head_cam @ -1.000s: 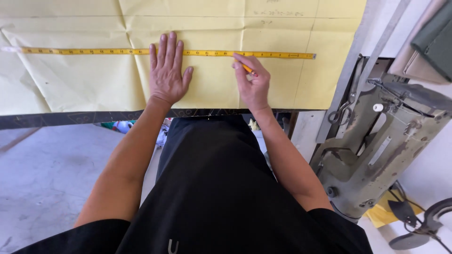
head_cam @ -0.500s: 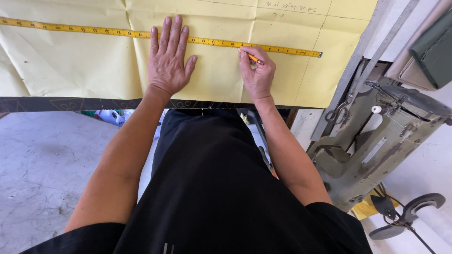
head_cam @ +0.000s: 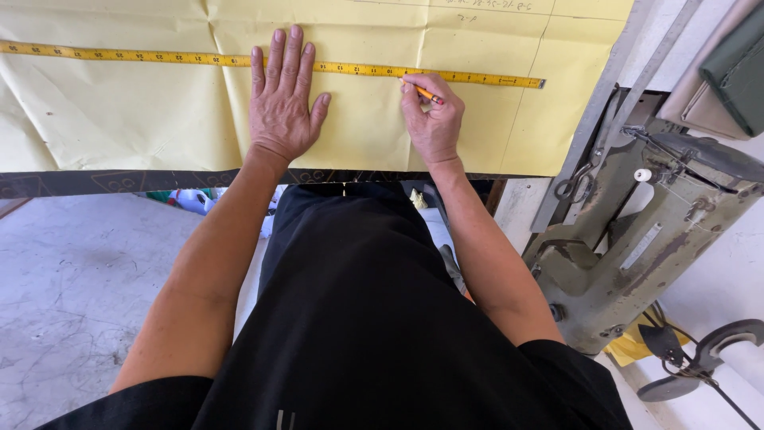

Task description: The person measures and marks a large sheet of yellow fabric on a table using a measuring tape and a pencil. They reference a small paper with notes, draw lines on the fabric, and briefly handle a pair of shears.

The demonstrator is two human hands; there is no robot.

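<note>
Pale yellow paper [head_cam: 119, 127], creased; bright yellow tape measure [head_cam: 159, 57], black ticks; orange pencil [head_cam: 426, 93]; grey-green sewing machine [head_cam: 637, 239]

One sheet of yellow pattern paper [head_cam: 119, 119] lay across one table [head_cam: 95, 182]. One yellow measuring tape [head_cam: 159, 57] ran along the sheet. One orange pencil [head_cam: 424, 92] was present. Two bare hands were in view: one left hand [head_cam: 282, 107], laid flat with five fingers spread, and one right hand [head_cam: 434, 119], closed in a grip around the pencil. One grey-green sewing machine [head_cam: 637, 247] stood at the right, with one pair of scissors [head_cam: 577, 179] and one long metal ruler [head_cam: 617, 103] beside it.
</note>
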